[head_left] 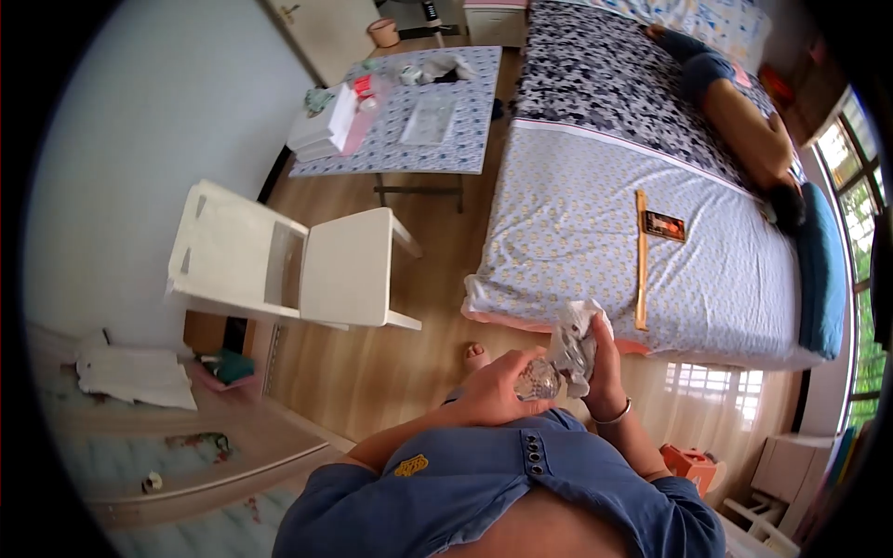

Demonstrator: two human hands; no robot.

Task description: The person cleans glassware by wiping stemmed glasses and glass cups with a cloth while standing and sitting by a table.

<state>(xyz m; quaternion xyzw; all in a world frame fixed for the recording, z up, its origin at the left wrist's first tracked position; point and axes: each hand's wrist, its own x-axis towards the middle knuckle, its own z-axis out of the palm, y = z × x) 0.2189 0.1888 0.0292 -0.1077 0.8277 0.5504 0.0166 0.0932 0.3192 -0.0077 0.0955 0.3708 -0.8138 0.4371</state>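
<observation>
In front of my body, my left hand is wrapped round a clear patterned glass, tilted with its round end facing up at me. Close beside it on the right, my right hand grips a crumpled white cloth, possibly tissue, with dark spots on it. The cloth's lower edge comes right up to the glass; I cannot tell whether they touch. A bracelet circles my right wrist.
Ahead on the right is a bed bearing a wooden strip, a dark box and a lying person. To the left stand a white chair and a table with a clear tray.
</observation>
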